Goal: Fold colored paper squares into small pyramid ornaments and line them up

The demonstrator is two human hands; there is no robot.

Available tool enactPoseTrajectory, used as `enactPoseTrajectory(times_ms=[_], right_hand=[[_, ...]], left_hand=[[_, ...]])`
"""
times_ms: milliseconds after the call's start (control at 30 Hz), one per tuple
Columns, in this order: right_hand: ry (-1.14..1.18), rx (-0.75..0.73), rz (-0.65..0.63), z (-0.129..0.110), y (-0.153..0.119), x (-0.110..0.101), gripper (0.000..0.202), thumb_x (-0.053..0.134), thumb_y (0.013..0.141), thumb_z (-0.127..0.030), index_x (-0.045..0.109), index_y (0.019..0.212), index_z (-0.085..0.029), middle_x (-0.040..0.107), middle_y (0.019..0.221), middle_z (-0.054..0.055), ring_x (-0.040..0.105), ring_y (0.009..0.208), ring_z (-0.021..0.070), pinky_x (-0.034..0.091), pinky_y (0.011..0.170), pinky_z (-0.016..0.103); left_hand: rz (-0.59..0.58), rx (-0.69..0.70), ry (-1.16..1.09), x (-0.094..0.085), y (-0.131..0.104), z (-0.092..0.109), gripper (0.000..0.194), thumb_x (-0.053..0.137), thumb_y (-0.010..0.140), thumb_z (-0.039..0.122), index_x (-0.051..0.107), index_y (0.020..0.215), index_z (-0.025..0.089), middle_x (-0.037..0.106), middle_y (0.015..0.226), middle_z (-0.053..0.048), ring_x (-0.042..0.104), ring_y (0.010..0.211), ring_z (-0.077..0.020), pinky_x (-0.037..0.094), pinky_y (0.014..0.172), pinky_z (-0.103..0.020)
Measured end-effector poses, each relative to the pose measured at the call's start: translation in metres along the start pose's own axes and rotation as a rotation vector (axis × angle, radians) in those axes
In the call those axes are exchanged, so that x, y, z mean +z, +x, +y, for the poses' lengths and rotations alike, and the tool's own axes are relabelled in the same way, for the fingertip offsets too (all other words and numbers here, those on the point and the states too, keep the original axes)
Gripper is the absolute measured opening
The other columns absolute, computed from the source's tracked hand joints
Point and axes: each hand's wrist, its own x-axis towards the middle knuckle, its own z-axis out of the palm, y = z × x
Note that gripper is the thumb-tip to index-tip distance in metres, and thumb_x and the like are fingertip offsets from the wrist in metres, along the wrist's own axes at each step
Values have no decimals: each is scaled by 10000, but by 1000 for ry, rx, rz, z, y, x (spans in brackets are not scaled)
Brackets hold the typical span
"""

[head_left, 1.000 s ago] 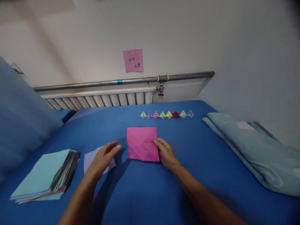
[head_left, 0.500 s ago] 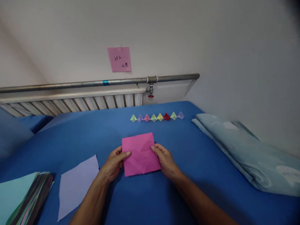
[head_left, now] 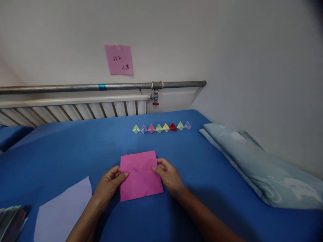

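Observation:
A square sheet of pink paper [head_left: 141, 176] with faint creases is held up over the blue surface, near the middle of the view. My left hand [head_left: 109, 186] pinches its left edge, thumb on the front and fingers behind. On the right edge my right hand [head_left: 169, 175] grips the sheet the same way, thumb in front. Beyond the sheet lies a row of several small folded paper pieces [head_left: 166, 127] in green, purple, pink, yellow and red.
Lower left are a lavender sheet [head_left: 64, 211] and a stack of coloured paper [head_left: 11, 220]. A folded light-blue blanket [head_left: 242, 154] lies on the right. Behind the blue surface [head_left: 83, 144] are a radiator [head_left: 83, 110], a pipe [head_left: 126, 87] and a pink wall note [head_left: 119, 60].
The view has shifted, so most things appear further left. Both hands and the pink paper sit slightly lower and further left in view, the grip unchanged. Less of the paper stack shows.

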Motion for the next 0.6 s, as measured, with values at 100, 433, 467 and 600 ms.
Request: enactPoseTrajectory(times_ms=[100,433,467,600], right_hand=[[-2,-13,10,0,2,-1,323,671,648,-329,608,949,-228,383,498,-103,323,456,79,266,473,221],[-89,-31,18,-8,-4,-1,545,619,697,-337,536,1232,-272,488,557,-98,377,351,74,284,358,216],[-109,-37,9,-9,-5,-2,449,610,704,-334,601,1148,-265,486,547,-90,383,354,73,291,362,216],[-110,-14,-56,-12,-6,-5,201,551,716,-286,708,821,-216,427,462,-65,400,402,82,320,411,219]], left_hand=[[53,12,-12,2,-2,4,353,823,578,412,587,677,168,623,611,34,540,527,-87,400,521,-193],[108,-10,-108,2,-3,6,344,844,529,356,619,706,166,652,633,29,572,532,-94,435,540,-208],[106,-10,-116,1,-2,5,337,840,539,352,624,720,167,652,638,30,573,532,-93,437,541,-208],[85,-21,-134,-3,-1,2,299,814,586,349,632,745,172,641,630,30,588,549,-104,447,553,-214]])
